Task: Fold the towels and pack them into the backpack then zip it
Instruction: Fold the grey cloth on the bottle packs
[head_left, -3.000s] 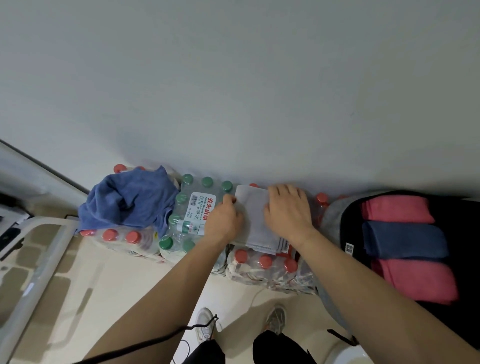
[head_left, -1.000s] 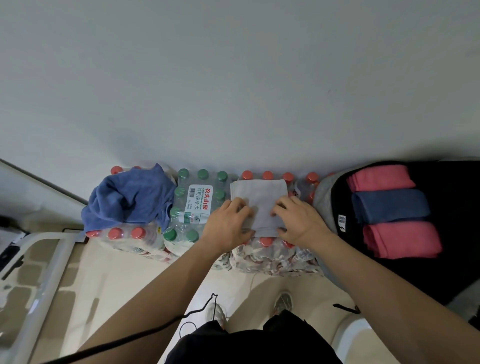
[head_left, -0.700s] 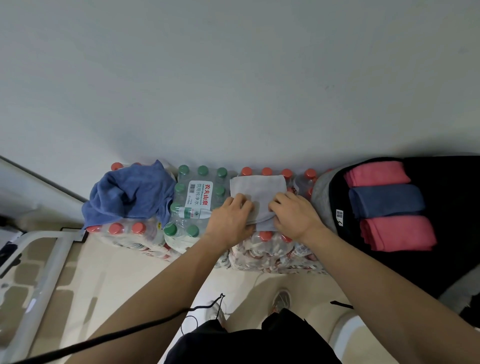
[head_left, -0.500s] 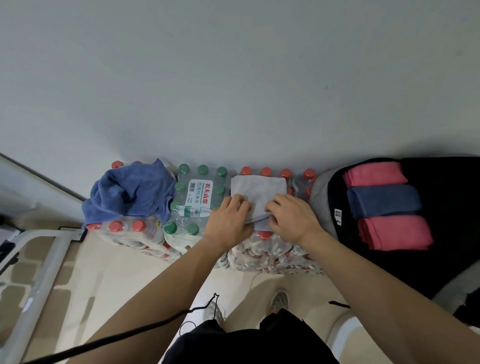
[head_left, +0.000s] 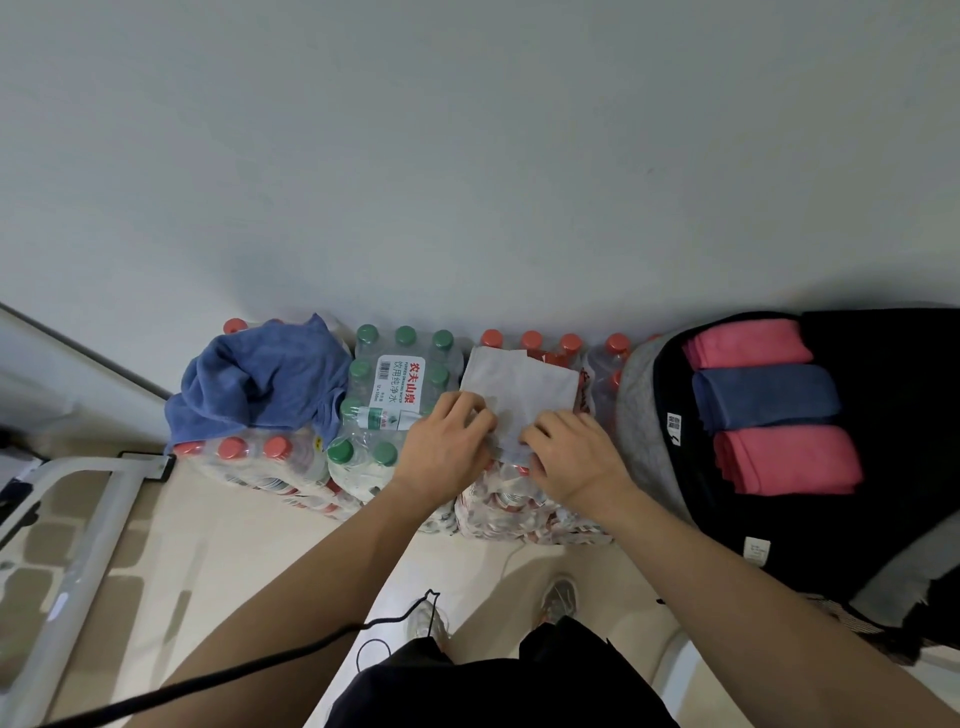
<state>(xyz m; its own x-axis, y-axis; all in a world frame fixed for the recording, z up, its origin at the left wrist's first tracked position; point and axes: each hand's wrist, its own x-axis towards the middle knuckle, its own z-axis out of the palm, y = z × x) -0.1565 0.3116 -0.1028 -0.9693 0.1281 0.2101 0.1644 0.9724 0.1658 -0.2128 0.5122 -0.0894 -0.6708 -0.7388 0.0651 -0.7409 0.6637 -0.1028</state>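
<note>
Head view: the left hand (head_left: 445, 449) and the right hand (head_left: 577, 458) sit close together at the near edge of the grey towel (head_left: 524, 387), fingers curled onto the cloth so that each pinches it, the left at the near-left corner and the right at the near-right. A few seconds ago both hands lay flat on the towel, pressing a fold down; since then they have slid back to the near edge and drawn in toward each other, bunching that edge slightly. By my reading the last crease is set and they are taking hold for one more fold or for lifting it away. The towel lies as a small rectangle on the red-capped bottle pack (head_left: 535, 512), which serves here in place of a counter, beside the green-capped bottle pack (head_left: 397, 387). To the right the backpack (head_left: 640, 415) lies open with a pink towel (head_left: 748, 343), a dark blue towel (head_left: 763, 397) and another pink towel (head_left: 784, 460) folded inside. On the left a crumpled blue towel (head_left: 260, 384) is not yet folded, so packing and zipping remain.
</note>
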